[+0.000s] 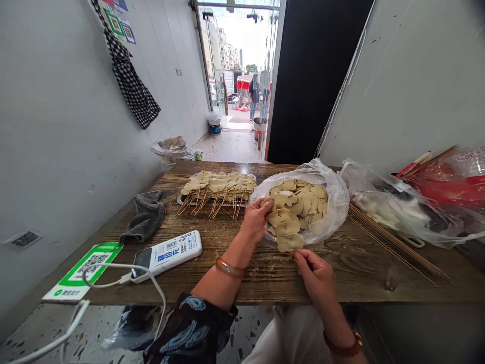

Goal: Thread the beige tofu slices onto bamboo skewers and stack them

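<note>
Along the left of the table, a white cable trails across the green card beside a white device, dark cloth beyond. On the far side, a tray carries piled skewered slices; right of it, an open plastic bag brims with loose ones. Before its mouth hangs a row of slices, left hand pinching its edge; right hand, fingertips closed together, is at the lower end, its hold unclear. Bare sticks lie right.
</note>
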Available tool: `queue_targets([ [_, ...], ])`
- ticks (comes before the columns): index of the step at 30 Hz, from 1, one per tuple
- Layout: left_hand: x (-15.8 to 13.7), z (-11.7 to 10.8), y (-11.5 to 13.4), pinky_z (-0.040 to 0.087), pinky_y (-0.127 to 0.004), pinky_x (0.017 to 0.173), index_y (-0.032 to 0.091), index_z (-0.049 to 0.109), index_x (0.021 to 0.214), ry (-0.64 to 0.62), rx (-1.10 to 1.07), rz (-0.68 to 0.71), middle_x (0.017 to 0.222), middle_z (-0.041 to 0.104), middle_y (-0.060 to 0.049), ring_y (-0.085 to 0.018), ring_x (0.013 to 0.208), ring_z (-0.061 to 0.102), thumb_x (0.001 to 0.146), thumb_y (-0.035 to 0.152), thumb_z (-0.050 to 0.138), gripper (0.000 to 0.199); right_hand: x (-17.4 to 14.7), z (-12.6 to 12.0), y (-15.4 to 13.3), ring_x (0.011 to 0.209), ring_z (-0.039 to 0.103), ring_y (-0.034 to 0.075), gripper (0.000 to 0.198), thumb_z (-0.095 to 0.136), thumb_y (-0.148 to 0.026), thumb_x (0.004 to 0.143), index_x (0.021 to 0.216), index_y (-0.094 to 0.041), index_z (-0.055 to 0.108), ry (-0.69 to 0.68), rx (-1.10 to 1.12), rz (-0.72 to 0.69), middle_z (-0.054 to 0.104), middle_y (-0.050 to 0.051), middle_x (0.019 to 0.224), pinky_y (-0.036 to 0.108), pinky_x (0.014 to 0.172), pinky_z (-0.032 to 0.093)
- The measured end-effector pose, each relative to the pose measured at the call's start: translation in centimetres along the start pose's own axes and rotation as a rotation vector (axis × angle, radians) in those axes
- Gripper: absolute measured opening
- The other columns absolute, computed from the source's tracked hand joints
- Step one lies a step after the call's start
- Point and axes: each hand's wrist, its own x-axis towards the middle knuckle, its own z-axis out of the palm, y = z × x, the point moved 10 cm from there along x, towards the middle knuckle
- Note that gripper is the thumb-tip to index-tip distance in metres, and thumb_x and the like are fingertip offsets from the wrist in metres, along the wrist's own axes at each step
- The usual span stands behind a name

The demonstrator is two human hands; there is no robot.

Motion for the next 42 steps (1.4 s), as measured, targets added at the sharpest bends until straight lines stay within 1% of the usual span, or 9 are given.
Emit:
queue_targets([
  [7,-0.4,0.3,0.1,0.045,-0.021,0.055,0.010,0.067,0.077,-0.004,0.126,0.038,0.063,0.066,-0.001,-0.009,0.055,0.057,0.051,0.029,0.085,0.037,-0.1,0.1,0.6,0.053,0.045,0.012,0.035,0.055,-0.045,0.086,0.085,-0.015,0.072,-0.017,0.051,0.050,0.048,-0.003,0.055,0.023,0.053,0.036],
  [12,-0.7,0.5,0.1,0.044,-0.019,0.053,0.011,0.066,0.077,-0.023,0.137,0.031,0.065,0.066,-0.001,-0.008,0.053,0.056,0.055,0.028,0.083,0.033,-0.1,-0.1,0.7,0.052,0.045,0.012,0.035,0.056,-0.046,0.084,0.084,-0.014,0.072,0.006,0.069,0.072,0.047,-0.003,0.054,0.023,0.052,0.035],
  [18,-1.2,1.8,-1.3,0.050,-0.024,0.059,0.012,0.067,0.093,-0.141,-0.028,-0.129,0.084,0.071,-0.007,-0.015,0.069,0.064,0.064,0.041,0.079,0.042,-0.1,-0.2,1.1,0.052,0.044,0.012,0.034,0.057,-0.045,0.085,0.085,-0.014,0.071,0.019,0.101,0.084,0.048,-0.004,0.054,0.023,0.052,0.036],
  [22,-1.4,2.5,-1.8,0.052,-0.023,0.060,0.012,0.066,0.096,-0.214,-0.035,-0.163,0.088,0.072,-0.008,-0.016,0.072,0.066,0.062,0.035,0.081,0.044,0.0,-0.1,1.1,0.051,0.044,0.012,0.033,0.056,-0.044,0.085,0.084,-0.014,0.071,0.016,0.115,0.083,0.047,-0.004,0.052,0.023,0.051,0.035],
  [26,-1.3,2.0,-2.0,0.051,-0.022,0.057,0.013,0.065,0.094,-0.178,-0.004,-0.156,0.081,0.071,-0.005,-0.014,0.065,0.065,0.058,0.027,0.084,0.043,0.0,-0.1,0.7,0.050,0.044,0.012,0.034,0.056,-0.044,0.084,0.083,-0.014,0.071,0.016,0.106,0.075,0.047,-0.004,0.052,0.023,0.050,0.035],
  [32,-0.9,0.9,-1.9,0.050,-0.023,0.053,0.013,0.064,0.085,-0.083,0.048,-0.090,0.072,0.069,-0.003,-0.013,0.058,0.063,0.057,0.030,0.084,0.038,0.0,0.0,0.3,0.051,0.043,0.011,0.033,0.056,-0.044,0.085,0.084,-0.015,0.072,-0.002,0.076,0.054,0.045,-0.004,0.052,0.022,0.050,0.035],
  [35,-0.9,1.2,-2.0,0.050,-0.022,0.053,0.014,0.065,0.090,-0.113,0.023,-0.108,0.078,0.071,-0.004,-0.013,0.061,0.064,0.063,0.031,0.080,0.036,0.1,0.0,0.4,0.050,0.043,0.011,0.032,0.056,-0.043,0.085,0.084,-0.015,0.072,-0.004,0.103,0.057,0.047,-0.004,0.051,0.022,0.049,0.034],
  [39,-1.2,1.8,-2.6,0.053,-0.025,0.060,0.013,0.065,0.101,-0.152,-0.040,-0.202,0.086,0.072,-0.009,-0.016,0.069,0.067,0.078,0.040,0.068,0.036,0.0,-0.3,0.8,0.051,0.045,0.012,0.031,0.058,-0.043,0.084,0.084,-0.015,0.072,0.022,0.133,0.072,0.049,-0.003,0.052,0.022,0.050,0.035],
  [42,-1.5,1.9,-3.3,0.054,-0.028,0.063,0.012,0.065,0.102,-0.159,-0.045,-0.270,0.087,0.072,-0.011,-0.018,0.072,0.068,0.080,0.044,0.064,0.039,0.0,-0.4,1.1,0.050,0.042,0.011,0.032,0.057,-0.044,0.084,0.085,-0.015,0.072,0.036,0.178,0.099,0.047,-0.004,0.051,0.022,0.049,0.034],
])
